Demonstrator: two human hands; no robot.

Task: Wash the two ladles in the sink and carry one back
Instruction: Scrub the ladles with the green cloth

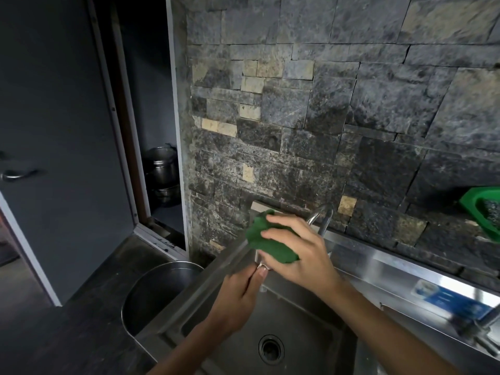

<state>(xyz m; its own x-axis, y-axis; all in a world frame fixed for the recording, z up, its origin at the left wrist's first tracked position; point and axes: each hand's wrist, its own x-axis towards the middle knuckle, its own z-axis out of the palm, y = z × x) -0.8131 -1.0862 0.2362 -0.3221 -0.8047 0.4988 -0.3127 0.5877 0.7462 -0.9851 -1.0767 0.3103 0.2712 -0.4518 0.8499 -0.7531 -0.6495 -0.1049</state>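
Just below the middle of the frame, over the brushed stainless-steel sink (305, 328), the right hand (300, 255) curls its fingers round a crumpled dark-green scouring pad (266, 240) and presses it against something held beneath. The left hand (238, 301), lower and to the left, pinches a thin shiny metal handle (260, 265) between thumb and fingers; this looks like the stem of one ladle, but its bowl is hidden under the pad and the right hand. A curved steel shape (320, 216) shows above the right hand against the dark rough stone wall (351, 117); whether it is the second ladle or a tap spout cannot be told.

The chief risk, as I judge it, is the narrow pinch on a wet, possibly soapy stem: a firm scrub stroke could twist the ladle out of the left fingers and drop it toward the round black drain (271, 349) at the lower middle. Pushing leftward could also knock the ladle against the sink rim or into the large round steel basin (151, 299) at lower left. No running water is visible, so rinsing appears not yet done.
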